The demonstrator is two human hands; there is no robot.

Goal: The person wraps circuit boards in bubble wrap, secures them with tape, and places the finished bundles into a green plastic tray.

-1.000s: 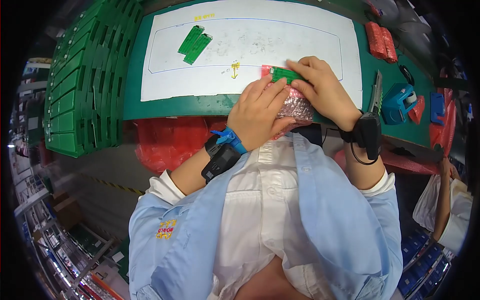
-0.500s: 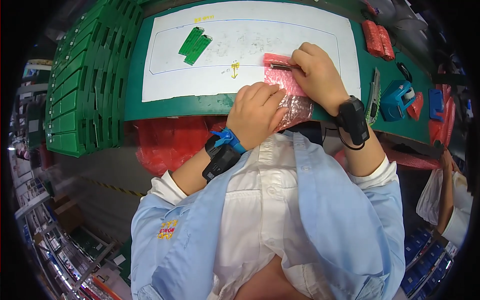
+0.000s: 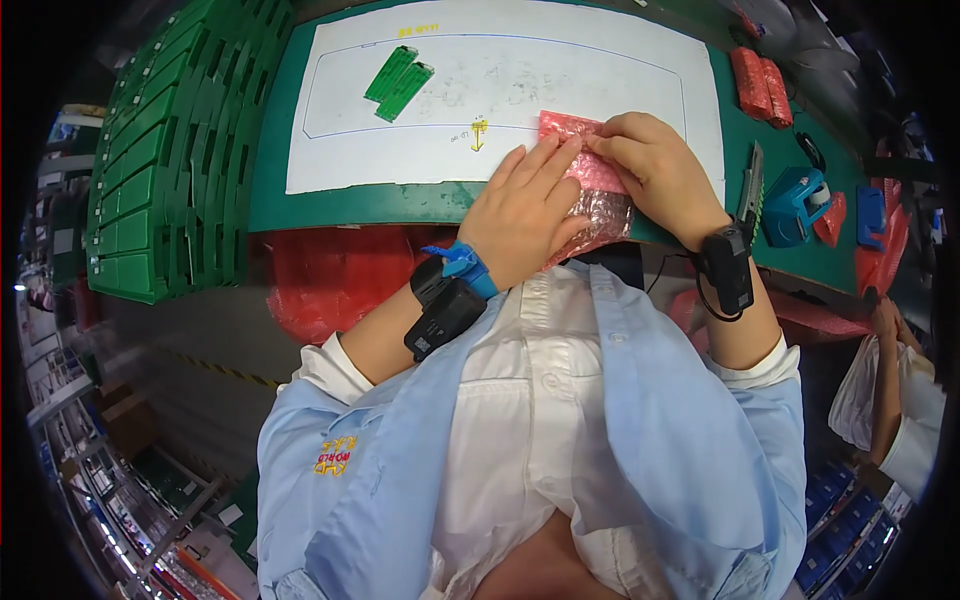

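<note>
A sheet of pink bubble wrap (image 3: 608, 180) lies at the front of the white board, its clear, shiny end hanging toward the bench edge. My left hand (image 3: 520, 215) rests on its left side, fingers stretched out and fingertips on the wrap. From the right, my right hand (image 3: 655, 170) is closed in a pinch at the wrap's upper part, close to the left fingertips. Whatever lies under those fingers is hidden. Two green circuit boards (image 3: 404, 92) lie side by side, slanted, farther left on the white board.
Stacked green trays (image 3: 160, 170) stand at the left. On the green bench (image 3: 380, 208) at right are a box cutter (image 3: 750, 190), a blue tape dispenser (image 3: 793, 208) and red wrapped bundles (image 3: 760, 85). Red wrap (image 3: 340, 285) hangs below the edge. Another person's arm (image 3: 886, 380) shows far right.
My left hand has slid up and forward over the bubble wrap, toward my right fingers. The dark, narrow strip that showed by my right fingertips is now out of sight.
</note>
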